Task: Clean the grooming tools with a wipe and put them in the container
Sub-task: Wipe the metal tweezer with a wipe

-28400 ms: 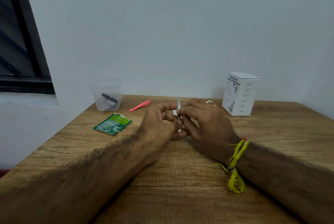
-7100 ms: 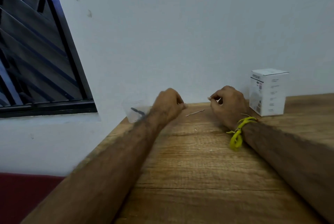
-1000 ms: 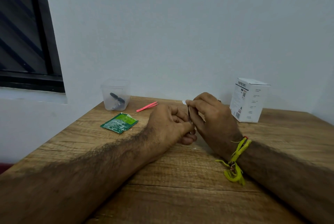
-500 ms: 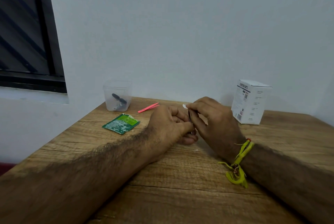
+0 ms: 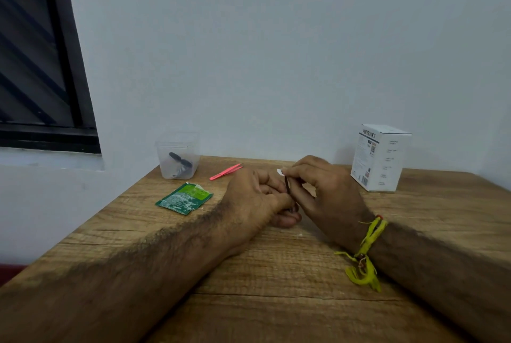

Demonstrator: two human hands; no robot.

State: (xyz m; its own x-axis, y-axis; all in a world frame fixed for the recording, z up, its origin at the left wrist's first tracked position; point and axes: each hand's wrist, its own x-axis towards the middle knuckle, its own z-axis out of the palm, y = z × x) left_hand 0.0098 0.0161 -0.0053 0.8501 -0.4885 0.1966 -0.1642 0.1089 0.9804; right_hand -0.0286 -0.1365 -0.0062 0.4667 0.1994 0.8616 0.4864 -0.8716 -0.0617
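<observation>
Item in hand: 1 thin dark metal tool, standing nearly upright between my 2 hands above the worktop. I cannot tell its exact kind; most of it is hidden.

Left hand: fingers curled, pinching the tool's lower end, with the heel of the hand resting on the wood.

Right hand: fingers curled, pinching a small white wipe at the tool's upper end.

Handling, as I judge it: the tool looks light, stiff and narrow, likely slick once damp. I would hold it low on the shank with a firm pinch and keep clear of any sharp tip. The wipe is soft and limp, so it needs folding round the metal to bear on it.

Other stock:
- 1 clear container at the far left corner, with at least 1 dark tool inside.
- 1 pink tweezers lying flat between the container and my hands, apparently not yet cleaned.
- 1 torn green sachet, near the container.
- 1 white box at far right, well apart.
</observation>
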